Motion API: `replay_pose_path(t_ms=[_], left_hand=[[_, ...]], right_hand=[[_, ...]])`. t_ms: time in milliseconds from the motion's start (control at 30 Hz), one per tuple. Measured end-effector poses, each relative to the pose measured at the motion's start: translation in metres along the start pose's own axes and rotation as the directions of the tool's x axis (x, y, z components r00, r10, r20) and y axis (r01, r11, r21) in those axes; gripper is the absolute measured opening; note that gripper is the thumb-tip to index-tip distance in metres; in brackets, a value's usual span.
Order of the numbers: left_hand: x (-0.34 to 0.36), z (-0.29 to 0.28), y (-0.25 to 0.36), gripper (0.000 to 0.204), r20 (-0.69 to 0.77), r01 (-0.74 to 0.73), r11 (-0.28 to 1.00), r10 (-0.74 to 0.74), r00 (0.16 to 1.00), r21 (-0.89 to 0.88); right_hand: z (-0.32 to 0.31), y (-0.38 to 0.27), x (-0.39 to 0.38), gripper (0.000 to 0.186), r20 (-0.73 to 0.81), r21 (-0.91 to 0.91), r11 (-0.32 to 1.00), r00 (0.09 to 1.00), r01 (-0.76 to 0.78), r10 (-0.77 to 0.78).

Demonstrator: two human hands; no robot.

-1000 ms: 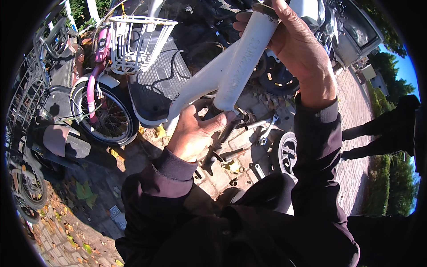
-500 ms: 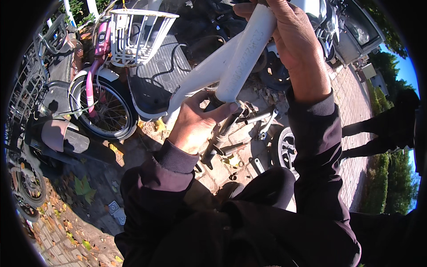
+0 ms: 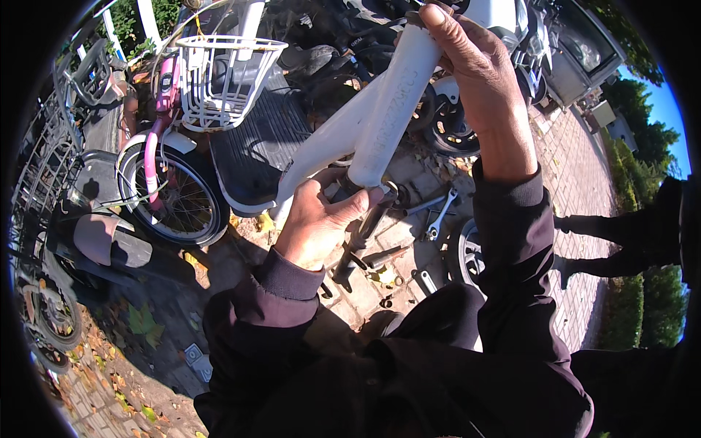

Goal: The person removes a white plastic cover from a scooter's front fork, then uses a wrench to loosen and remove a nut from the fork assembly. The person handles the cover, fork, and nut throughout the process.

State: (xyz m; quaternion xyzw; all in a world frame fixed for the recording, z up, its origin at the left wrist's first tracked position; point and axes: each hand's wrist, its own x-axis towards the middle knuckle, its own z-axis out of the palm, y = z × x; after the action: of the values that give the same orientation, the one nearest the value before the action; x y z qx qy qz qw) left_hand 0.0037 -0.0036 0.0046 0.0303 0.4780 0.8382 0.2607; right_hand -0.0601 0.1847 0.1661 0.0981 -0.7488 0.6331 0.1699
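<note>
A white bicycle frame [image 3: 387, 117] slants across the upper middle, its thick head tube tilted up to the right. My left hand [image 3: 314, 223] is closed round the lower end of that tube, the thumb pressed at its rim. At the upper end my right hand [image 3: 485, 84] grips the frame, its thumb laid over the rim beside a dark ring [image 3: 415, 18]. Some of the right fingers are hidden behind the tube. Below my left hand, dark metal tube parts [image 3: 369, 226] lie on the paving.
An open-end wrench [image 3: 442, 215], a crank arm [image 3: 423, 282] and a small wheel [image 3: 467, 252] lie to the right. At left stands a pink bicycle [image 3: 152, 157] with a white basket [image 3: 226, 109]. Behind the frame is a scooter's black footboard [image 3: 255, 157]. A person's shadowy legs [image 3: 606, 226] show far right.
The frame sits slightly lower and further left in view, and its upper end now shows. My right thumb has come over the rim there. My left hand keeps its hold at the lower end.
</note>
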Motion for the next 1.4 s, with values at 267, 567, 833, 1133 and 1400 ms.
replay_pose_path(t_ms=[267, 567, 833, 1133, 1400], left_hand=[[0.002, 0.006, 0.004, 0.057, -0.004, -0.052, 0.994, 0.053, 0.999, 0.098], [0.0, 0.009, 0.01, 0.057, -0.029, -0.019, 0.971, 0.026, 0.999, 0.237], [-0.002, 0.011, 0.007, 0.058, -0.045, -0.053, 0.982, 0.062, 0.997, 0.18], [0.0, 0.012, -0.001, 0.05, -0.043, -0.146, 0.988, 0.149, 0.988, 0.057], [0.003, 0.007, 0.0, 0.063, -0.07, -0.096, 0.98, 0.11, 0.991, 0.172]], right_hand=[[-0.024, 0.016, 0.02, 0.094, 0.47, 0.138, 0.99, 0.88, 0.005, -0.07], [-0.015, 0.058, 0.069, 0.07, 0.717, 0.509, 0.841, 0.63, -0.184, -0.296], [-0.003, 0.014, 0.018, 0.045, 0.264, 0.212, 0.969, 0.962, -0.126, 0.067], [-0.008, 0.033, 0.058, 0.08, 0.722, 0.402, 0.913, 0.636, -0.065, -0.273], [-0.001, 0.027, 0.033, 0.031, 0.318, 0.375, 0.924, 0.947, -0.073, -0.054]])
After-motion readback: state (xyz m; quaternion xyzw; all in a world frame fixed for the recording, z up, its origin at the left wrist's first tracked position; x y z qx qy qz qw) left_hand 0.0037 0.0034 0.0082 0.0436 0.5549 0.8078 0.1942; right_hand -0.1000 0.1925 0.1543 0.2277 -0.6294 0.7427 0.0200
